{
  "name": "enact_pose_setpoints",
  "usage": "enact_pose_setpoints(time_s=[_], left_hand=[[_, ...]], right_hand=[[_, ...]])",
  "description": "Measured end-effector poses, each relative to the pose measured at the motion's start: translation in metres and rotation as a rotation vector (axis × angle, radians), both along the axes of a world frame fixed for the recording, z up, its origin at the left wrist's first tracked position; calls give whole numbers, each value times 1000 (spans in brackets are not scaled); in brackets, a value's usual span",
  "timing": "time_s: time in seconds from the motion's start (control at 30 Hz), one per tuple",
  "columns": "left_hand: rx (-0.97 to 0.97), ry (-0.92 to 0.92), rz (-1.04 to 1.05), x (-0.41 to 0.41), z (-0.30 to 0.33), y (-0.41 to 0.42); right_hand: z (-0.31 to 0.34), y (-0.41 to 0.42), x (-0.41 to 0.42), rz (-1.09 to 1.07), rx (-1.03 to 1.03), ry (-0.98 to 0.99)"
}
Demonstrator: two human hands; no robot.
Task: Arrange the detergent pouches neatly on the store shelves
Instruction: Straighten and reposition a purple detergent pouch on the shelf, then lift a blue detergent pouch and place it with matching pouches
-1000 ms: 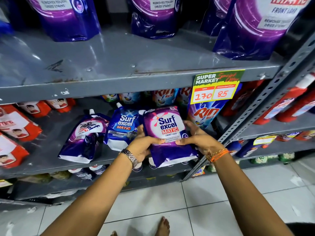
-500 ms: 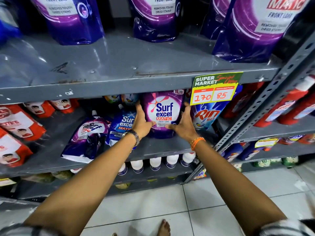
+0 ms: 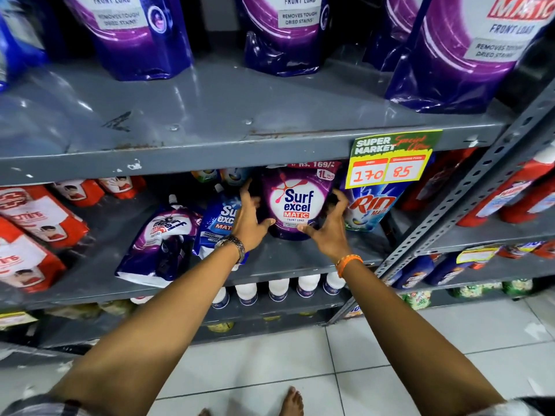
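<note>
A purple Surf Excel Matic pouch [image 3: 295,202] stands upright on the grey middle shelf [image 3: 282,259], set back under the shelf above. My left hand [image 3: 249,219] cups its left side and my right hand [image 3: 329,226] its right side, with both thumbs on the lower front. To its left a blue Surf Excel pouch [image 3: 217,223] leans, partly hidden by my left hand. Further left another purple pouch [image 3: 162,238] lies tilted at the shelf's front edge. A blue Rin pouch [image 3: 372,205] stands right of my right hand.
A green and yellow price tag [image 3: 390,160] hangs from the upper shelf [image 3: 210,115], which carries large purple pouches [image 3: 135,34]. Red pouches [image 3: 39,217] lie at the left. A slotted post [image 3: 468,187] and red bottles [image 3: 510,193] stand at the right. White-capped bottles [image 3: 277,288] line the shelf below.
Both hands carried the purple pouch from the shelf's front edge back and up, and stood it upright between the blue pouch and the Rin pouch. My fingers have since loosened and spread.
</note>
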State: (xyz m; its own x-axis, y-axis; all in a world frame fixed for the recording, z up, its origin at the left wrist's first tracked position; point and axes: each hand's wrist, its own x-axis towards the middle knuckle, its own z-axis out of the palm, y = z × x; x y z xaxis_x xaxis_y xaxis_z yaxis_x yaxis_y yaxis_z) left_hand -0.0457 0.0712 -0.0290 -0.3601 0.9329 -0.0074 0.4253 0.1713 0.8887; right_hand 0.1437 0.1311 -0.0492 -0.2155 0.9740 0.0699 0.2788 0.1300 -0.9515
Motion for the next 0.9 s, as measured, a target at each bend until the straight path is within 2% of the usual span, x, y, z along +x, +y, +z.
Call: enact_pose_setpoints(time_s=[0.07,0.2,0.33,0.4,0.53,0.63,0.73,0.9], left_hand=[[-37,63,93,-21,1,-11],[-150,116,295,-80,5,-26],[-308,152,244,-113,15,-19],[-395,110,178,-122,10,-4],[-466,38,171,-125,-4,20],[-509,46,195,-128,-3,30],[-580,25,122,-141,-2,32],[-498,-131,198,-163,-10,20]], right_hand=[[2,-16,-3,-104,-74,79],[-7,-65,-26,-325,-180,94],[-9,-94,-88,-22,-498,48],[-12,-89,-119,18,-581,16],[-25,-73,-149,-71,-640,31],[-20,-69,-151,-33,-633,33],[-9,-72,-139,46,-694,114],[1,-85,-123,107,-657,141]])
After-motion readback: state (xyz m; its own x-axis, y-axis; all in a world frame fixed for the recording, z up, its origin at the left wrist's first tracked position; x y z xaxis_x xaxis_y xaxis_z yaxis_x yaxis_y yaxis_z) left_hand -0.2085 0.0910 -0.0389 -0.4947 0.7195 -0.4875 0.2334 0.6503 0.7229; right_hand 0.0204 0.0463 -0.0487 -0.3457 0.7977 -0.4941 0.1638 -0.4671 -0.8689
